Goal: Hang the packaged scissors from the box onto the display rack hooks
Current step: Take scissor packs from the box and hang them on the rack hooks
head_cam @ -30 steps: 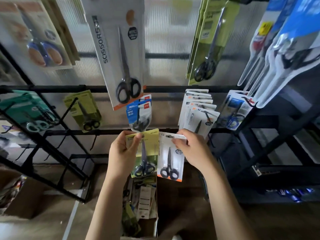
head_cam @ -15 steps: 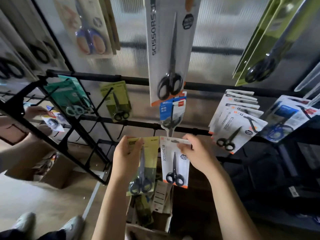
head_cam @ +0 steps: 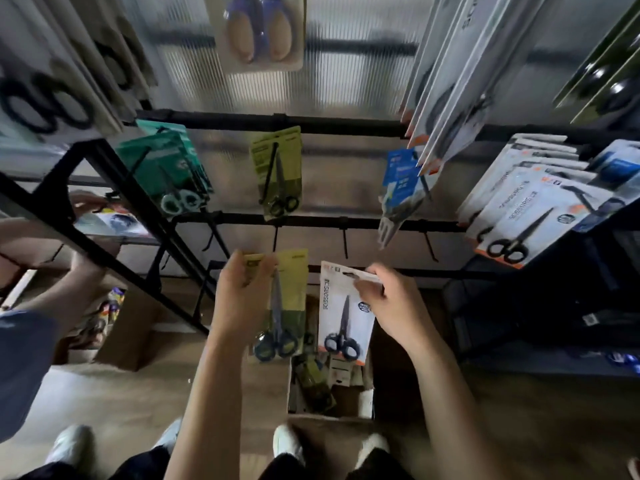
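Head view. The landmark is the lower black rail (head_cam: 363,224) of the display rack, which carries several short bare hooks (head_cam: 344,243) hanging from its underside.

Just below the rail, the left hand (head_cam: 242,299) pinches the top edge of a yellow-green scissors pack (head_cam: 291,299), thumb and fingers curled over the card's header. The pack hangs upright, its long axis running straight down from the rail, handles lowest.

Below the rail and to the right of that pack, the right hand (head_cam: 388,306) grips the top right corner of a white scissors pack (head_cam: 341,317), fingers closed on the card. This pack also hangs upright, blade tip toward the rail, black handles at the bottom. The two packs hang side by side, close but apart.

Directly below both packs, well under the rail, an open cardboard box (head_cam: 329,403) on the floor holds more packaged scissors.

On the rail above the landmark hang a matching yellow-green pack (head_cam: 277,168), a teal pack (head_cam: 166,168) and a blue pack (head_cam: 401,174); a fanned stack of white packs (head_cam: 526,209) sits at the landmark rail's right end. At the left edge, another person's hands (head_cam: 31,240) work at a neighbouring frame.

Key relation: the bare hooks lie just above both headers, so each pack is already aligned for hanging, and the judged next move is a short lift. The left hand appears nearer to a bare hook; whether either hang-hole is lined up cannot be told through the blur.
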A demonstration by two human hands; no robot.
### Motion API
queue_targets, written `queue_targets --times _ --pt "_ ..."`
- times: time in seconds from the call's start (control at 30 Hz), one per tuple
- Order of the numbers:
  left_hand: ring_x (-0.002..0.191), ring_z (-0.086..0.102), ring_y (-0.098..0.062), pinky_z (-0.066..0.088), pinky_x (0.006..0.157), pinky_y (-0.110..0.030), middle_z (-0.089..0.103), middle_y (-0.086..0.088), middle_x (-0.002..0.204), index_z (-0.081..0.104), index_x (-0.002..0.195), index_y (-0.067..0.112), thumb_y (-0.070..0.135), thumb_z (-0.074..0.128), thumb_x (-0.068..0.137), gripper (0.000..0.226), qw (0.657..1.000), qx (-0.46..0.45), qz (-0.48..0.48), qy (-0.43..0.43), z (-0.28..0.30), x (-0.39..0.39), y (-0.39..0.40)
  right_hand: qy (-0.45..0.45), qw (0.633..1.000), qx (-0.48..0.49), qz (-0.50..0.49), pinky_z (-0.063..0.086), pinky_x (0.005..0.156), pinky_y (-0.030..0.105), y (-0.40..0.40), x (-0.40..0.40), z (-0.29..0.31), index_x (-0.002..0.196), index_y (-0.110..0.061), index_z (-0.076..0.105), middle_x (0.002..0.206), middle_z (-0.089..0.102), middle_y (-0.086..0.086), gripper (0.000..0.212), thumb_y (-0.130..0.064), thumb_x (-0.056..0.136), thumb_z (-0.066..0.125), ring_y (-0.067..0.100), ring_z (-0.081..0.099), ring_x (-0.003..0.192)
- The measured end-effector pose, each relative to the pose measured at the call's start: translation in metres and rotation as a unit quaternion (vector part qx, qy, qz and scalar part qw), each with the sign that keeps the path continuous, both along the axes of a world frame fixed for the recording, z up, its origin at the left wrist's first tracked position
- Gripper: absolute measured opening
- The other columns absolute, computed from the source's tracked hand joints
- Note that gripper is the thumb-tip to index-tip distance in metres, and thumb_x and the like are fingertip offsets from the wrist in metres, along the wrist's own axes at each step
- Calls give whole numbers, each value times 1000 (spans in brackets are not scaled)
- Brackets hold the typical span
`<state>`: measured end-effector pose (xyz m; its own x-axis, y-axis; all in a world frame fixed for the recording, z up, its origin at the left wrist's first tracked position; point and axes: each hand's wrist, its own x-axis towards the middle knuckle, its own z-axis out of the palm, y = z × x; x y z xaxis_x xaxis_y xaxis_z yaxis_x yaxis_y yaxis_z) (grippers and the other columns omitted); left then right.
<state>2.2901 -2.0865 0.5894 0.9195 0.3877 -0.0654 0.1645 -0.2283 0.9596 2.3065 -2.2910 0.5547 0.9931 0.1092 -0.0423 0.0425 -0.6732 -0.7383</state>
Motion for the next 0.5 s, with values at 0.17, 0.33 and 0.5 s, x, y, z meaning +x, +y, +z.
queue_targets --times 0.17,0.33,0.5 --pt "63 51 1 43 59 -17 57 5 80 53 89 19 21 48 98 10 999 22 -13 -46 18 12 3 -4 1000 -26 -6 37 48 15 -10 6 10 86 -22 51 75 59 -5 10 -23 93 57 5 56 63" --pt "64 46 -3 39 58 -20 51 8 79 47 100 16 18 42 100 6 994 66 20 -91 34 28 4 -12 1000 -20 -19 44 52 28 -28 18 14 92 -17 56 78 63 -3 9 -25 94 56 13 61 66" --pt "61 45 -1 36 55 -17 50 9 77 47 100 17 16 41 100 5 992 76 48 -91 30 35 3 -2 1000 -16 -18 41 51 22 -32 22 12 97 -16 58 80 64 -3 11 -26 95 54 11 61 67"
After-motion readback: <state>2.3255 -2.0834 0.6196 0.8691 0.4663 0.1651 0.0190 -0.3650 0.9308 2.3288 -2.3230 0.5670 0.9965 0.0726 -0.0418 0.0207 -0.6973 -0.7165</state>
